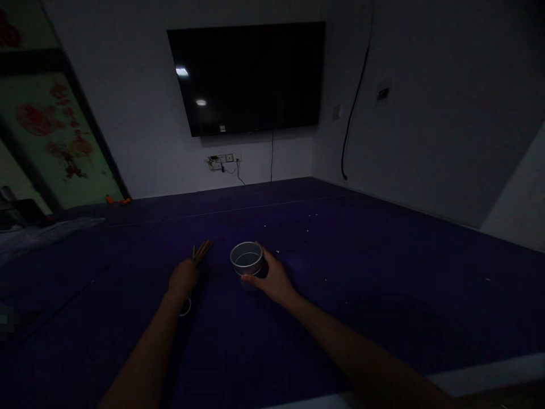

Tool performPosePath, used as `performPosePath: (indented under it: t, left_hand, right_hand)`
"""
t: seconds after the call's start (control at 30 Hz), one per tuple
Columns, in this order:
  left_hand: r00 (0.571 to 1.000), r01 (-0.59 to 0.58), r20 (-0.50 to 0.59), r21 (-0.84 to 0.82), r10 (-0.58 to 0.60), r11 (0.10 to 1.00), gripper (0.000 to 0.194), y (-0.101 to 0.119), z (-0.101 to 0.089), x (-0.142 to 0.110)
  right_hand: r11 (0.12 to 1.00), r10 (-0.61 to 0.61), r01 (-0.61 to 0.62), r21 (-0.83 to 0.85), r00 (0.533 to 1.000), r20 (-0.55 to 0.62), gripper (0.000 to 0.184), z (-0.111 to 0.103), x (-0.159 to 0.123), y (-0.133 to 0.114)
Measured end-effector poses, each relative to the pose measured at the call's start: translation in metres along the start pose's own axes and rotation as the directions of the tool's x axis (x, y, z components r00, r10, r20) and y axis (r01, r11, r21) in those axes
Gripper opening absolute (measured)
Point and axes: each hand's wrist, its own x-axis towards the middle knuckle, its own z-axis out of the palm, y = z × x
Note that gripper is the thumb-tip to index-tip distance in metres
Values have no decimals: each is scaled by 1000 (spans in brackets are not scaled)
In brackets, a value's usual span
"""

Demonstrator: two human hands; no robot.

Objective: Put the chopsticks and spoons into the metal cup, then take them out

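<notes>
My left hand [184, 278] is closed round a small bundle of thin brown sticks [203, 249], which may be chopsticks or pencils. Their far ends poke out past my fingers. A round cup [247, 260] with a pale rim stands upright on the dark blue surface, and I can see into its top. My right hand [272, 278] grips this cup from the right, thumb at the front and fingers behind. Partly hidden by my left wrist is a white ring-shaped thing [186, 307], too dark to name.
Small white scraps [277, 251] dot the blue floor covering [383, 267]. Clear plastic sheeting [55, 233] lies at the left. A television [251, 79] hangs on the far wall above sockets [223, 161] with cords. A black cable [355, 102] dangles along the right wall.
</notes>
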Motion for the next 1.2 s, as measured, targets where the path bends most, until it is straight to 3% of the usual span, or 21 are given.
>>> performPosePath:
  t: [0.2, 0.47, 0.63, 1.03, 1.2]
  left_hand:
    - [998, -15, 55, -35, 17, 999, 30, -2, -5, -2]
    - [999, -1, 39, -25, 2, 1000, 29, -5, -8, -3]
    - [999, -24, 47, -39, 26, 999, 30, -8, -9, -3]
    - [996, -76, 36, -59, 78, 995, 31, -16, -6, 6]
    - [997, -80, 13, -53, 81, 995, 32, -16, -3, 7]
  right_hand:
    - [998, -24, 28, 61, 998, -64, 86, 17, 19, -2]
    - [1000, -14, 16, 27, 997, -82, 83, 77, 65, 7]
    - [1000, 7, -5, 22, 997, -80, 81, 102, 77, 9]
    - [999, 50, -50, -7, 997, -66, 82, 110, 73, 19]
    - [995, 85, -87, -55, 996, -38, 100, 110, 73, 19]
